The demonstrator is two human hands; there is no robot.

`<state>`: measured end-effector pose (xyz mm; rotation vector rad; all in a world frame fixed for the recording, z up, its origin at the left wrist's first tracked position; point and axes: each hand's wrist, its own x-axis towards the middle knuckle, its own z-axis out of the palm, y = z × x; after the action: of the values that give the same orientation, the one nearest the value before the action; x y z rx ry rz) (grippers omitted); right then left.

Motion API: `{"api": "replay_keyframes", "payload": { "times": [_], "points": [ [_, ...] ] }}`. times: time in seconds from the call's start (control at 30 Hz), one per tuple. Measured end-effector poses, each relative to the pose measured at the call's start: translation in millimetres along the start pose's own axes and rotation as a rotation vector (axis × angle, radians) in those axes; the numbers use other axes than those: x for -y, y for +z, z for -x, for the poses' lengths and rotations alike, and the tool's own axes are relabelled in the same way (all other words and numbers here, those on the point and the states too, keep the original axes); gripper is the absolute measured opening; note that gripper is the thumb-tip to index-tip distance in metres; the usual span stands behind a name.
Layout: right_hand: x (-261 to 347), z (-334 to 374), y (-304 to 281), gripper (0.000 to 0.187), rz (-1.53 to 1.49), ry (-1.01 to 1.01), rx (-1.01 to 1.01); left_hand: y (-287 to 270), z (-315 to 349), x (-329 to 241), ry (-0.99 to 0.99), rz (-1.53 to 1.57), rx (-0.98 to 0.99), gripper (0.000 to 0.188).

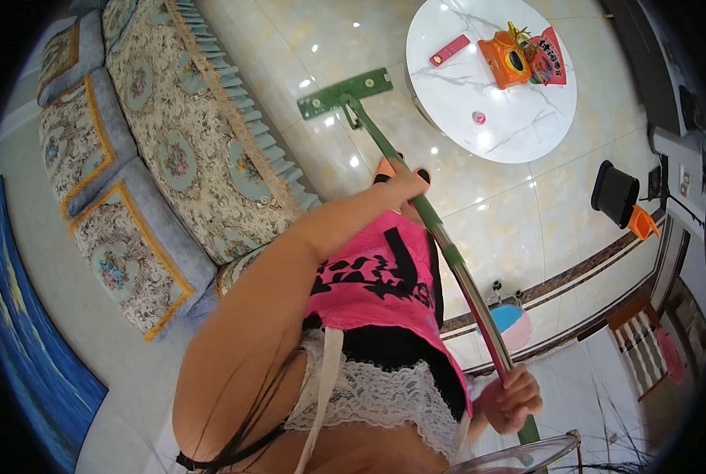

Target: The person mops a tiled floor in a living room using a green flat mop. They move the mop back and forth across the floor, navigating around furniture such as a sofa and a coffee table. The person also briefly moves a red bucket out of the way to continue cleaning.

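A flat mop with a green head (315,105) extends away from me over the glossy tiles, between the sofa and the round table. Its pole (477,294) is green and silver and runs slantwise back past my right side. My left hand (407,186) is wrapped round the pole's lower green part, nearer the head. Farther up, close to the pole's top end, my right hand (511,400) grips it with curled fingers. The underside of the mop head is hidden. I wear a pink apron (377,265) with black print.
A patterned sofa (175,158) with cushions runs along the left. The round white table (519,134) at far right bears an orange tissue box (505,61), a red remote (450,50) and a red fan (550,57). A black bin (614,193) stands at right.
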<state>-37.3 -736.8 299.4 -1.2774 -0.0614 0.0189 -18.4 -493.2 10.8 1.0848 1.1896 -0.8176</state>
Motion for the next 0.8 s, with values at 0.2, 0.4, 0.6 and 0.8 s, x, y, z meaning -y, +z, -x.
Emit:
{"api": "replay_keyframes", "payload": {
  "times": [0.2, 0.4, 0.6, 0.8],
  "points": [
    [-76.3, -12.1, 19.2, 0.025, -0.006, 0.088, 0.171, -65.4, -85.9, -27.1, 0.092, -0.015, -0.001, 0.088],
    [20.3, -4.8, -28.2, 0.030, 0.076, 0.149, 0.026, 37.0, -15.2, 5.5, -0.003, -0.143, 0.010, 0.100],
    [2.1, -1.0, -15.2, 0.029, -0.032, 0.020, -0.084, 24.5, -22.2, -9.7, 0.004, 0.027, 0.073, 0.094],
    [-72.8, -0.4, -1.7, 0.027, 0.008, 0.043, 0.062, -42.5, -78.0, -32.9, 0.086, -0.128, -0.056, 0.089]
  ]
}}
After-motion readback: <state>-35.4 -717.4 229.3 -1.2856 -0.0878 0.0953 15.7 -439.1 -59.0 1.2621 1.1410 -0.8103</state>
